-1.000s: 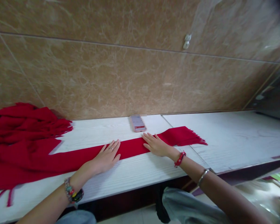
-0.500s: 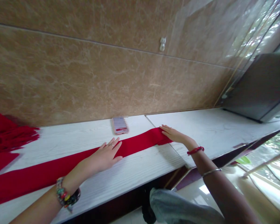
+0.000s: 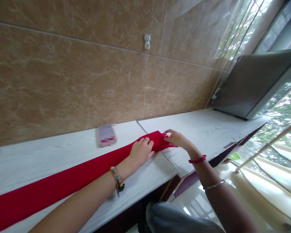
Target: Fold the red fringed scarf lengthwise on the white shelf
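A long red scarf (image 3: 70, 176) lies flat in a strip along the white counter, its fringed end towards the right. My left hand (image 3: 142, 150) rests on top of the scarf close to that end, fingers slightly bent and apart. At the fringe is my right hand (image 3: 177, 139), its thumb and fingers curved around the edge of the strands; whether they pinch any is too small to tell. Behind the scarf, near the wall, lies a phone (image 3: 106, 135) with a partly blurred screen.
The white counter (image 3: 199, 124) runs along a brown marbled wall (image 3: 87, 81). A grey appliance (image 3: 257, 81) stands at its right end. A small white cat figure (image 3: 147, 41) is on the wall. Part of a pale railing (image 3: 264, 149) shows at the right.
My left hand has slid right along the scarf towards its end. My right hand has lifted and curled at the end, where fringe now shows. The view has shifted right.
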The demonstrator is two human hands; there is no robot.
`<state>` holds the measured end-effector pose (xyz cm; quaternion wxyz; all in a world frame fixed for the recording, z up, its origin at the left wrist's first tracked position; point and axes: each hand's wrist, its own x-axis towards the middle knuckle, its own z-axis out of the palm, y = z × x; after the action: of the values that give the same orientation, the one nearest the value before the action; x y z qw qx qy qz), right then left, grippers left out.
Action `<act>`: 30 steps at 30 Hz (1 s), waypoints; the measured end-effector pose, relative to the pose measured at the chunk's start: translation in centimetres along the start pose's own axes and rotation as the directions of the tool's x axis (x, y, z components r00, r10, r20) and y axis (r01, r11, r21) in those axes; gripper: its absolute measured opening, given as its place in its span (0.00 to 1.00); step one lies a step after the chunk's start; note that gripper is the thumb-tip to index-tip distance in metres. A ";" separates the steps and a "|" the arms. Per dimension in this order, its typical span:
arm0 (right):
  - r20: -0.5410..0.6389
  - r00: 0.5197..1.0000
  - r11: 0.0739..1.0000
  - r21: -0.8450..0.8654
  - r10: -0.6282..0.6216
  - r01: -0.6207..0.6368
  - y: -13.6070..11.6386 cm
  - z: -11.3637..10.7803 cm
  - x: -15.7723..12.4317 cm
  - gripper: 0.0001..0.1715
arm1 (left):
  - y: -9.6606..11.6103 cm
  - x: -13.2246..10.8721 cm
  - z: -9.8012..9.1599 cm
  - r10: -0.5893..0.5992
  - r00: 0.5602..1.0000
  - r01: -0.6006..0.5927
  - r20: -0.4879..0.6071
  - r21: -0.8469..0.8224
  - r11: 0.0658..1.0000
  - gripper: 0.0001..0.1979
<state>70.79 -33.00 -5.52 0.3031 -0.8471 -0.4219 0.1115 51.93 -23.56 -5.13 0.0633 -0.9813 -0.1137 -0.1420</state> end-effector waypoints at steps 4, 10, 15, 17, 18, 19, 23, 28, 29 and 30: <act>-0.028 0.998 0.971 0.231 -0.064 0.069 0.1 -0.5 0.0 0.17 | 0.4 0.9 0.2 0.030 0.999 -0.030 0.028 0.019 0.999 0.08; 0.015 0.998 0.978 0.201 -0.064 0.059 1.3 -0.1 0.1 0.14 | 1.3 1.0 0.4 0.073 0.997 -0.074 0.033 0.008 0.997 0.10; -0.025 0.985 0.981 -0.094 -0.173 0.169 1.8 0.4 0.4 0.20 | 1.0 0.9 1.1 0.081 0.997 -0.080 0.005 -0.083 0.993 0.09; -0.129 0.948 0.944 -0.201 -0.290 0.261 1.0 0.5 0.5 0.21 | 0.5 1.0 1.5 0.050 0.998 -0.054 -0.030 -0.131 0.990 0.14; -0.174 0.920 0.920 -0.244 -0.352 0.306 0.3 0.6 0.6 0.22 | 0.2 1.0 1.8 0.021 0.999 -0.025 -0.030 -0.145 0.989 0.18; -0.195 0.892 0.893 -0.285 -0.409 0.347 -0.3 0.9 0.6 0.23 | -0.1 1.0 2.2 -0.006 1.000 0.004 -0.011 -0.152 0.988 0.21; -0.022 0.886 0.786 -0.472 -0.463 0.399 -1.9 3.1 0.4 0.24 | -0.5 1.0 3.7 -0.017 0.991 0.040 0.132 -0.169 0.985 0.29; 0.214 0.867 0.609 -0.636 -0.449 0.473 -0.5 5.3 0.1 0.23 | -0.2 0.6 4.0 -0.017 0.985 0.058 0.172 -0.233 0.971 0.32; 0.217 0.868 0.599 -0.648 -0.447 0.470 -0.2 5.4 0.1 0.23 | -0.3 0.4 3.8 -0.016 0.982 0.064 0.189 -0.251 0.966 0.33; 0.214 0.872 0.596 -0.656 -0.440 0.462 0.1 5.4 0.1 0.23 | -0.4 0.2 3.6 -0.013 0.977 0.071 0.211 -0.270 0.960 0.35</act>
<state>68.56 -30.68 -9.83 -0.0224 -0.7613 -0.6367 -0.1210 52.93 -22.61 -8.44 -0.0893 -0.9873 -0.1197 -0.0549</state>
